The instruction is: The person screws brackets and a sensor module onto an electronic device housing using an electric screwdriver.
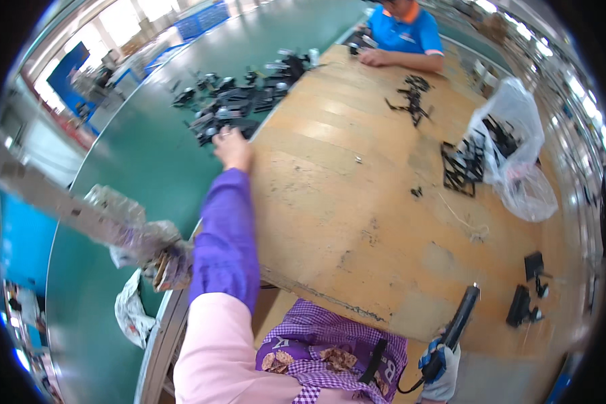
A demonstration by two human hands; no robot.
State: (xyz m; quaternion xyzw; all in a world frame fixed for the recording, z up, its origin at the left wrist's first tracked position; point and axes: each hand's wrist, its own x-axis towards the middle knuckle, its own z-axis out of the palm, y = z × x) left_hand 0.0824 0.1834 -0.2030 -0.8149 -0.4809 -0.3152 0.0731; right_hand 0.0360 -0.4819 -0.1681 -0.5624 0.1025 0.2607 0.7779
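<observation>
My left arm, in a purple sleeve cover, stretches forward to the heap of black plastic parts (pixel 232 101) on the green conveyor belt. At the near end of that heap my left hand (pixel 233 149) has its fingers curled on a black plastic part (pixel 244 128), partly hidden under them. Low on the right, my right hand (pixel 446 374), in a pale glove, is closed round a black corded electric screwdriver (pixel 462 315). Its tip points up and away over the wooden tabletop (pixel 316 215).
Across the table a person in blue (pixel 404 37) handles small parts. To the right lie a plastic bag (pixel 518 128) of black parts, black frames (pixel 461 168) and two black assemblies (pixel 520 306). A wrapped post (pixel 108 225) crosses the belt at left.
</observation>
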